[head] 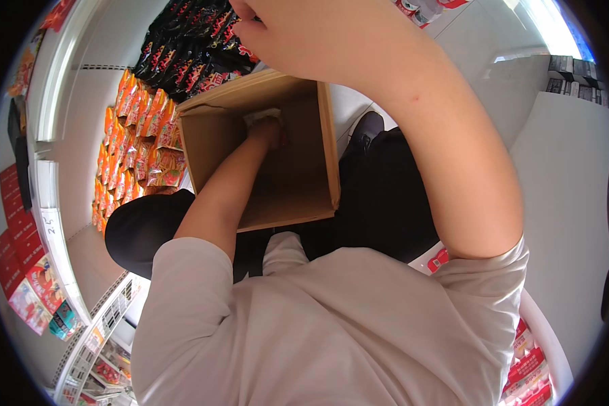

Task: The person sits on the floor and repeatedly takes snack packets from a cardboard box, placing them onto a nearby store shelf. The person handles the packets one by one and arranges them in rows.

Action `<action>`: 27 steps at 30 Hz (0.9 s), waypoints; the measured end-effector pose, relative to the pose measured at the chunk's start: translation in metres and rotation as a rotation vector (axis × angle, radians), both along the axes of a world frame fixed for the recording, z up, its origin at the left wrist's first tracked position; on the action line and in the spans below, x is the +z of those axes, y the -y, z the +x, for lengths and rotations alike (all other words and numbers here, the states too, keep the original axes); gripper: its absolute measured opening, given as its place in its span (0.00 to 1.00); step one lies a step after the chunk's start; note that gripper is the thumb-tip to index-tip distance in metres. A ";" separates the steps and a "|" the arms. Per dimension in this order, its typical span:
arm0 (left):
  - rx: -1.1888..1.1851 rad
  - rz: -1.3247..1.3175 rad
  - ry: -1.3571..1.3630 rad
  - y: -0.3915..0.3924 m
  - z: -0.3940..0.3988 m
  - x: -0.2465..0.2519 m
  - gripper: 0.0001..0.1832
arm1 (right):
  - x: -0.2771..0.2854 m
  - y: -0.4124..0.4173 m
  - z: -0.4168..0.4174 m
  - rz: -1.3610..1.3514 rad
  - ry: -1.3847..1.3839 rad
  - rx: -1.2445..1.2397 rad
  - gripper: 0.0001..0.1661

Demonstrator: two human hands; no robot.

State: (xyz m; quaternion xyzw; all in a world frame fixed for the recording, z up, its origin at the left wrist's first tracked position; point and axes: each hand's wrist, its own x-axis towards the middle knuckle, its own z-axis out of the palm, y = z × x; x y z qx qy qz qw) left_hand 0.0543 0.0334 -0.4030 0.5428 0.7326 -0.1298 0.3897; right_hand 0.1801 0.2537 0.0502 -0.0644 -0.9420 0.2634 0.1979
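Observation:
An open cardboard box (329,152) stands between my knees, its mouth facing up towards me. Deep inside it is my left hand (268,133), in shadow. A pale packet or wrapper (256,116) lies right at its fingers; whether they grip it is hard to see. My right arm arches over the box's far right corner. At the top edge, my right hand (248,23) is partly cut off by the frame, with its fingers curled. It is beside black noodle packets (182,56) stacked on the shelf. What it may hold is hidden.
Rows of orange snack packets (137,137) stand on the shelf to the left, nearer than the black ones. A white shelf edge (56,243) runs along the left. My shoe (368,127) rests on the tiled floor. Red-and-white packages (528,373) lie behind my right side.

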 end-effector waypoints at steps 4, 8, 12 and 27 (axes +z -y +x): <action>-0.027 -0.204 -0.120 -0.029 0.011 0.051 0.20 | 0.010 -0.005 0.003 0.007 0.071 0.022 0.09; -0.011 -0.073 -0.182 -0.029 0.007 0.053 0.19 | 0.007 -0.004 -0.003 0.055 0.110 -0.012 0.09; -0.134 0.001 -0.178 0.000 0.001 -0.002 0.17 | 0.014 0.002 -0.005 0.062 0.182 -0.020 0.08; -0.614 -0.359 0.044 -0.071 -0.004 0.106 0.21 | -0.032 0.009 -0.037 0.205 0.313 0.125 0.12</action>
